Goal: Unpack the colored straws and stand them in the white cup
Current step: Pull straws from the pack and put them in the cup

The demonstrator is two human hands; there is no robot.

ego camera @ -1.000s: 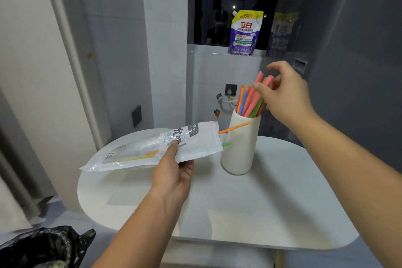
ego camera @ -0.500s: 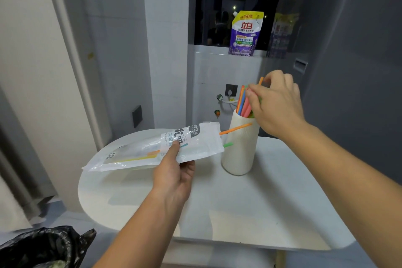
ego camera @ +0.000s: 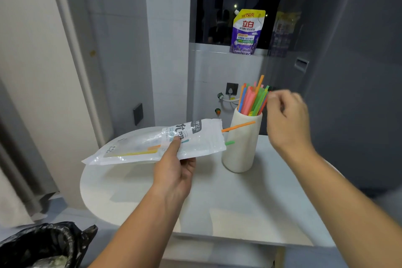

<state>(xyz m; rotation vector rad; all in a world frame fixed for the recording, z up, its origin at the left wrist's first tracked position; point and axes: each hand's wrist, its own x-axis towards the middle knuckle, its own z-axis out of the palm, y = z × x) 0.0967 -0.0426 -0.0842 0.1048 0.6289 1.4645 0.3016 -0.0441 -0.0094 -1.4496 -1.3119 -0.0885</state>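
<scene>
Just left of the right hand [ego camera: 287,119], now drawn back loosely curled and empty, the straws [ego camera: 253,100] stand in the white cup [ego camera: 241,148]; the left hand [ego camera: 174,169] grips the packet [ego camera: 152,143] holding a few more.

Cup [ego camera: 241,143]: white, plain. Straws [ego camera: 253,100]: orange, pink, green, blue. Packet [ego camera: 156,143]: clear/white, grey-blk print. Table [ego camera: 239,202]: white. Pouch [ego camera: 247,31]: purple, yellow top, red lettering. Bin bag [ego camera: 43,243]: blk.
</scene>
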